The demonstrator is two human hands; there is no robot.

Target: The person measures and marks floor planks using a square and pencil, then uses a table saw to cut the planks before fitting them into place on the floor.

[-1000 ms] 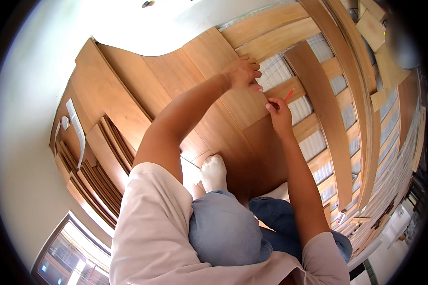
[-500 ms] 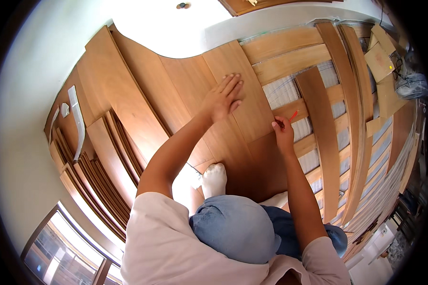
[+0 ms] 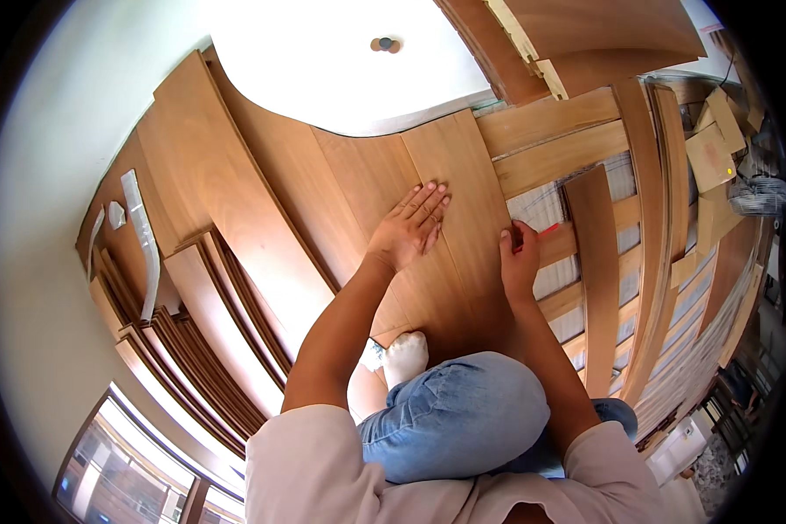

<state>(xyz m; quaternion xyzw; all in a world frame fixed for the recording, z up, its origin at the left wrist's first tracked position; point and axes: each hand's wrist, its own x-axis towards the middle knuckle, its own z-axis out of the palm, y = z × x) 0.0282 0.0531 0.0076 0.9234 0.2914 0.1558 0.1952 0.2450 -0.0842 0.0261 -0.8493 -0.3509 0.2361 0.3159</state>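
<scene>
My left hand (image 3: pixel 408 229) lies flat across the seam between two brown wood floor planks, its fingers stretched out and nearly together. Beneath its fingertips is the outermost laid plank (image 3: pixel 467 205), which ends at the white wall. At that plank's right edge, my right hand (image 3: pixel 520 262) is closed in a pinch on a slim red pencil (image 3: pixel 548 230). The pencil's tip points right, over the open wooden battens (image 3: pixel 557 244); the fingers hide the rest of it. A loose dark plank (image 3: pixel 596 271) rests across the battens just right of this hand.
Stacked planks (image 3: pixel 196 349) stand at the left, with a silver strip (image 3: pixel 145 236) on a board beside them. More long planks (image 3: pixel 659 218) lie across the battens at right, near cardboard pieces (image 3: pixel 712 162) and a wire bundle (image 3: pixel 760 196). Boards (image 3: pixel 603 35) sit at the far right.
The view has shifted, so more of the far boards shows. My left hand has slid slightly left on the planks. The pencil in my right hand now points more sideways to the right.
</scene>
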